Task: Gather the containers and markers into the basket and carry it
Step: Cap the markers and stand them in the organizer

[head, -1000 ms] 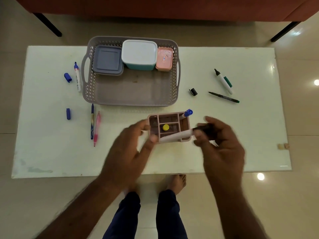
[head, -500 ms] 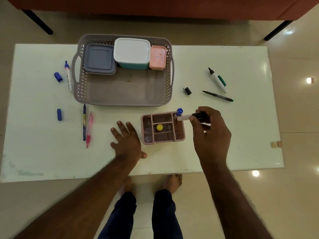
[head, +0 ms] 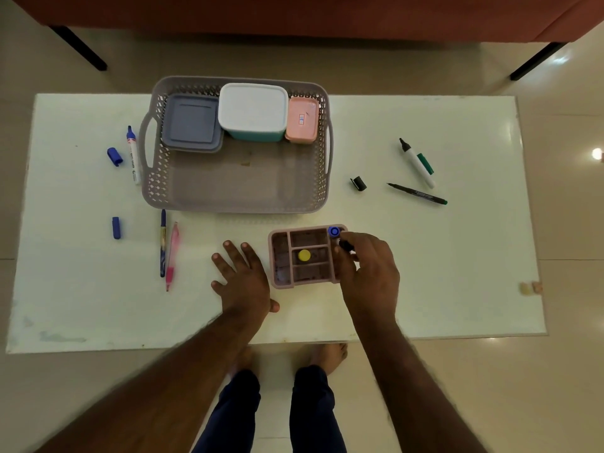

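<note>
Head view, one moment. Grey basket point(head: 157, 178) sat at the far-centre of the white table point(head: 457, 256). Inside, along its far wall: grey flat container point(head: 192, 123) at left, white-lidded teal container point(head: 253, 111) in the middle, pink container point(head: 302, 120) at right; all three touched or nearly touched. Near half of the basket floor was bare.

Pink divided organizer point(head: 307, 256) stood on the table just in front of the basket's right corner. A yellow cap point(head: 304, 255) lay in its centre compartment; a blue-capped marker point(head: 333, 231) stood upright in its far-right compartment.

R hand point(head: 369, 276) was over the organizer's right edge, fingers curled round a black-capped marker point(head: 345, 245) held end-down at the right-side compartment; how far in, cannot tell. L hand point(head: 243, 279) lay flat on the table just left of the organizer, fingers spread, holding nothing, not touching it.

Loose on table, left: blue marker point(head: 133, 156) uncapped beside the basket handle, two blue caps point(head: 114, 156) point(head: 115, 227), blue pen point(head: 162, 243) and pink pen point(head: 171, 256) side by side. Right: black cap point(head: 359, 183), black-tipped white marker point(head: 416, 163) w/ green cap point(head: 425, 163) beside it, thin green pen point(head: 416, 193)
</note>
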